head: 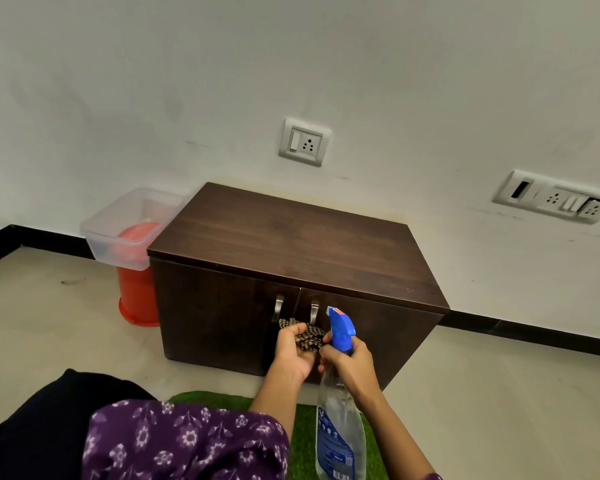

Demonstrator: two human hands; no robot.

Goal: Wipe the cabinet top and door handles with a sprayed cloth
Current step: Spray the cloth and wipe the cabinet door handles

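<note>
A low dark-brown cabinet (pixel 291 244) stands against the white wall, its top bare. Two metal door handles, the left handle (pixel 279 307) and the right handle (pixel 314 313), sit side by side at the top of its doors. In front of the doors my left hand (pixel 293 351) grips a bunched checked cloth (pixel 307 337) just below the handles. My right hand (pixel 349 367) holds a clear spray bottle (pixel 338 431) by the neck, its blue trigger head (pixel 340 327) right beside the cloth.
A clear plastic tub (pixel 118 233) rests on an upturned red bucket (pixel 134 296) left of the cabinet. Wall sockets (pixel 305 142) (pixel 551 199) are above and to the right. A green mat (pixel 305 431) lies under my arms on the beige floor.
</note>
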